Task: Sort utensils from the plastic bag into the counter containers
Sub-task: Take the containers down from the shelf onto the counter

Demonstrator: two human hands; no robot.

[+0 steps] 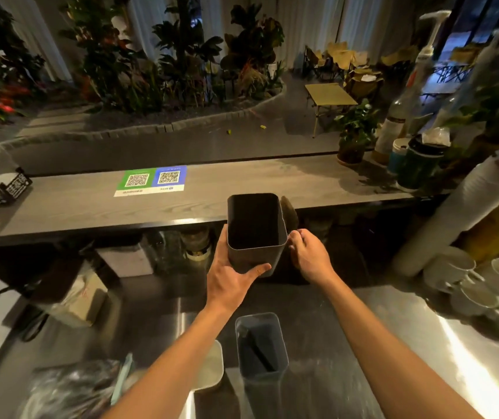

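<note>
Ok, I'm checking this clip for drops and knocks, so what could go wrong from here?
The left hand alone grips the grey container, which is off the counter and tilted. A slip might drop it onto the utensil container standing below on the steel counter.
The left arm crosses above the white container, so pulling back could knock it.
The right hand is close to the rim. Whether it holds anything is unclear, and it might bump the container.

Single head-worn view, forward and down over the counter (91,207), close.
</note>
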